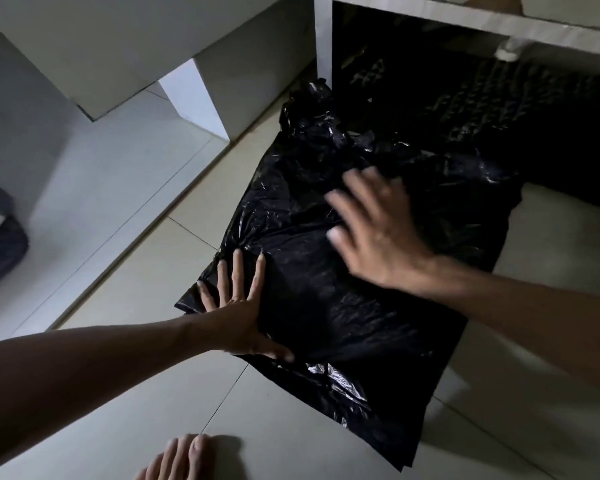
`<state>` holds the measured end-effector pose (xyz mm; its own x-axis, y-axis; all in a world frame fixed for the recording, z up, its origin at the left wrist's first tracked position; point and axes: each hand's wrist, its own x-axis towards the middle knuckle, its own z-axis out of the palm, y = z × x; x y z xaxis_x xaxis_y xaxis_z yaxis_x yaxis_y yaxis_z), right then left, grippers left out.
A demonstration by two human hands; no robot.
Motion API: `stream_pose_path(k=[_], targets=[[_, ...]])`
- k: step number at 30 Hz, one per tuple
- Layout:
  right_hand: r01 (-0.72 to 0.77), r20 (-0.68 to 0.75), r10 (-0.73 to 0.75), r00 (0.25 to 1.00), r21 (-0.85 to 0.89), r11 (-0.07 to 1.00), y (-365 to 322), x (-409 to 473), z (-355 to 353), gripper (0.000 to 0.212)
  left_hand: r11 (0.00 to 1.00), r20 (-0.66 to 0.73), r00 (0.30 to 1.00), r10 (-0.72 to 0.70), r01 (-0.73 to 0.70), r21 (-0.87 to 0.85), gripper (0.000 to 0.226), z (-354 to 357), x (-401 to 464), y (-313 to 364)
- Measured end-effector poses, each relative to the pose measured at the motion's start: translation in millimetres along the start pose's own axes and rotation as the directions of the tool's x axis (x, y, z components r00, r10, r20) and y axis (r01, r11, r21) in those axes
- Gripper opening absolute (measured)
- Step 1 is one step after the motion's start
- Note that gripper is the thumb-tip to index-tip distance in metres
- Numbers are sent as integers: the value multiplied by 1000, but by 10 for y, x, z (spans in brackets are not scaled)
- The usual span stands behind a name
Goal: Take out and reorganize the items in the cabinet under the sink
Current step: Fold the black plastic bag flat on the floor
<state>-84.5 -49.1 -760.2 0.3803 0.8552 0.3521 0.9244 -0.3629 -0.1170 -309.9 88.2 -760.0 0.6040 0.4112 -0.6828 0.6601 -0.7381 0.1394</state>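
Observation:
A large black plastic bag (343,323) lies spread on the tiled floor in front of the open cabinet (465,109), its crumpled upper end reaching the cabinet's edge. My left hand (238,306) presses flat on the bag's left edge, fingers spread. Blurred by motion, my right hand (374,226) rests open on the bag's middle, palm down. The cabinet's inside is dark; a black patterned surface shows faintly there, and nothing else can be made out.
White cabinet panels (194,95) stand at the upper left. A dark round object (0,237) sits at the far left edge. A bare foot (177,459) shows at the bottom. Pale floor tiles (118,258) surround the bag.

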Motion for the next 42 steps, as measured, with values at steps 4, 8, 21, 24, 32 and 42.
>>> stream_pose_path(k=[4, 8, 21, 24, 32, 42], targets=[[231, 316, -304, 899, 249, 941, -730, -23, 465, 54, 999, 9, 1000, -7, 6, 35, 164, -16, -31, 26], [25, 435, -19, 900, -9, 1000, 38, 439, 653, 58, 999, -4, 999, 32, -32, 23, 163, -43, -38, 19], [422, -29, -434, 900, 299, 856, -270, 817, 626, 35, 999, -3, 999, 38, -38, 26, 161, -55, -20, -31], [231, 373, -316, 872, 255, 939, -339, 996, 809, 56, 999, -2, 999, 47, -46, 19, 161, -37, -24, -44], [-163, 675, 145, 723, -38, 986, 63, 1748, 747, 68, 997, -18, 998, 66, -65, 46, 162, -7, 11, -64], [-148, 787, 254, 562, -206, 967, -349, 861, -167, 110, 997, -20, 997, 71, -71, -1, 157, 11, 3, -116]])
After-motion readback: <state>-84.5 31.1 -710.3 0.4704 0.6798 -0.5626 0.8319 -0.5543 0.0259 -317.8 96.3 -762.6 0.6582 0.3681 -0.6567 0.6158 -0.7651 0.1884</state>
